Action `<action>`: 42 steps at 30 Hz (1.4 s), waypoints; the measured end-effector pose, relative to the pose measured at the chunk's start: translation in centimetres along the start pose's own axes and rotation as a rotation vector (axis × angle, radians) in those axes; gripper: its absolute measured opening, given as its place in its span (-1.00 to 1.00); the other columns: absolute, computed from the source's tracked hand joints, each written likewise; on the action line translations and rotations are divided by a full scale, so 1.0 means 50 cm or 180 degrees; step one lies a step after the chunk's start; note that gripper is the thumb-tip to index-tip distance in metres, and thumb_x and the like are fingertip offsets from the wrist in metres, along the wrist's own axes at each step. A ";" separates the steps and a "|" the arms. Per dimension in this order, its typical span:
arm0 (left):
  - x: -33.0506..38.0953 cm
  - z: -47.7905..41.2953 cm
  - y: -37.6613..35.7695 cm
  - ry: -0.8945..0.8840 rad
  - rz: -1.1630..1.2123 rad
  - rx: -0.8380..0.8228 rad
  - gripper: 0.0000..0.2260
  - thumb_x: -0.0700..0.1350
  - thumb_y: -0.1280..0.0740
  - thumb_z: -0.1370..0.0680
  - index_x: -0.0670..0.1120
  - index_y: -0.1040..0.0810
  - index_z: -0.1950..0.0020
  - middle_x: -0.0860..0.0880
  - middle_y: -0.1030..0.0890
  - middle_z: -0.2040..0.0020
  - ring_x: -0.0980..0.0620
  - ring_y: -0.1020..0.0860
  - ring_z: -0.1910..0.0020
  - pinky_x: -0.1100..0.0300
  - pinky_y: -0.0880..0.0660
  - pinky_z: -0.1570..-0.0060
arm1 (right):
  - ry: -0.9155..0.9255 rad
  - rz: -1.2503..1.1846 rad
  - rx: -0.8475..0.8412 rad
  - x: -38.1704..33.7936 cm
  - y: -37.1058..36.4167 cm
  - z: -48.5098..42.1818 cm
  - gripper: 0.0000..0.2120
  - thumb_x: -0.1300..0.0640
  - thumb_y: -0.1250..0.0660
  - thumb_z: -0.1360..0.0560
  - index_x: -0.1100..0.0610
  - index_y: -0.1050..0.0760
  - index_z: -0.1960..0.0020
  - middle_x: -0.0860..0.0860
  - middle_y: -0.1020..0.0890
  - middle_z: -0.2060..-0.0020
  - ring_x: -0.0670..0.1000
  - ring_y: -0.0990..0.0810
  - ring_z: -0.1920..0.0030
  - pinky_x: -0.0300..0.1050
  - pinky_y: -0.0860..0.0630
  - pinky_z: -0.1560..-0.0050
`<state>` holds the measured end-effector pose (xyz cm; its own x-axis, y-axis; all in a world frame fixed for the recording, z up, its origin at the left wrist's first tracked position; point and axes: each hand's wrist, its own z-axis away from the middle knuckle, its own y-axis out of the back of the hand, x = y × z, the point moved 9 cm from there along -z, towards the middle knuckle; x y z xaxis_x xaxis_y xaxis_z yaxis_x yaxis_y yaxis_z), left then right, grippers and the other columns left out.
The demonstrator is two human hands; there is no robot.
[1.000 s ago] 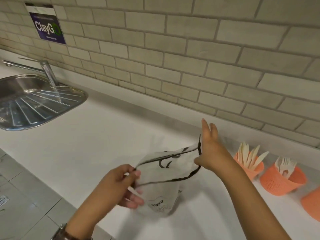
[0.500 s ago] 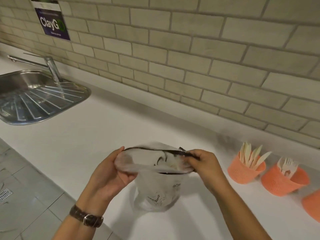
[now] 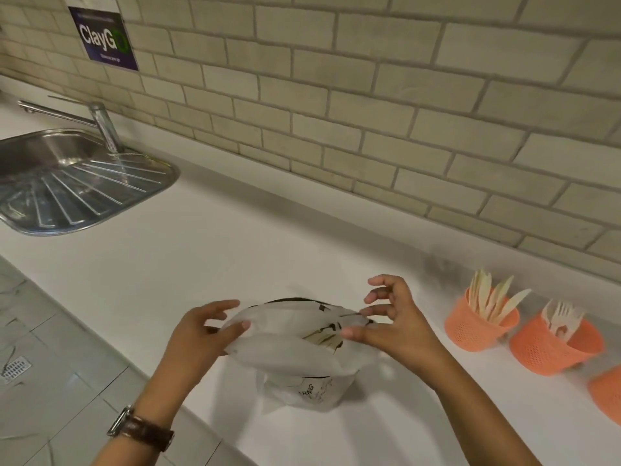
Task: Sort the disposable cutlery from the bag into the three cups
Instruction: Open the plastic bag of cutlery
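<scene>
A translucent plastic bag (image 3: pixel 295 351) with black print stands on the white counter, its mouth spread wide; pale cutlery (image 3: pixel 321 336) shows inside. My left hand (image 3: pixel 198 334) pinches the left rim of the bag between thumb and fingers. My right hand (image 3: pixel 393 319) pinches the right rim, its other fingers lifted. To the right stand three orange mesh cups: one holding knives (image 3: pixel 480 326), one holding forks (image 3: pixel 554 348), and a third (image 3: pixel 608 395) cut off by the frame edge, contents unseen.
A steel sink with drainboard (image 3: pixel 70 183) and a tap (image 3: pixel 100 126) lie at the far left. The brick wall runs along the back of the white counter (image 3: pixel 208 250). The counter's front edge drops to a tiled floor (image 3: pixel 43 358) at lower left.
The bag has been turned upright and its mouth pulled open. My right hand came down from the bag's top edge to the right rim; my left hand shifted to the left rim.
</scene>
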<state>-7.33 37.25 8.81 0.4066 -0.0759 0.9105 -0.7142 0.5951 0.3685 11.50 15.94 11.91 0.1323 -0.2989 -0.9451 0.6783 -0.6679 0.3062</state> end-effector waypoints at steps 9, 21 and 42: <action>0.008 0.039 0.004 -0.0097 0.0199 0.0074 -0.89 -0.19 -0.41 -0.46 -0.15 -0.63 0.26 0.00 -0.64 0.43 0.07 -0.61 0.39 0.29 -0.55 0.39 | 0.0351 0.2236 0.0456 -0.013 -0.004 0.020 -0.85 0.01 -0.31 -0.50 0.01 -0.62 0.16 -0.11 -0.59 0.31 -0.11 -0.53 0.29 -0.40 -0.34 0.28; -0.024 0.034 -0.199 0.2538 0.4414 -0.1539 -0.68 -0.33 -0.20 -0.43 -0.36 -0.48 -0.17 -0.29 -0.61 -0.08 -0.18 -0.59 -0.08 -0.01 -0.51 -0.14 | -0.2019 -0.3541 -0.0464 0.153 -0.098 -0.055 -0.52 0.47 -0.34 -0.26 0.43 -0.45 -0.19 0.31 -0.59 -0.03 0.24 -0.65 0.05 0.12 -0.63 0.15; 0.005 0.062 -0.086 -0.0895 -0.0875 0.0148 -0.60 -0.22 -0.52 -0.32 0.17 -0.38 0.17 0.17 -0.46 0.07 0.23 -0.52 0.18 0.40 -0.36 0.30 | 0.0399 0.3243 0.0056 0.016 -0.041 -0.029 -0.80 -0.04 -0.32 -0.47 0.09 -0.43 0.09 -0.02 -0.44 0.14 0.00 -0.42 0.14 -0.18 -0.27 0.21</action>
<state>-5.91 32.19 8.02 0.4189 -0.4474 0.7902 -0.6280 0.4857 0.6080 11.24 18.06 10.35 0.7146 -0.6570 -0.2401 0.1910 -0.1469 0.9705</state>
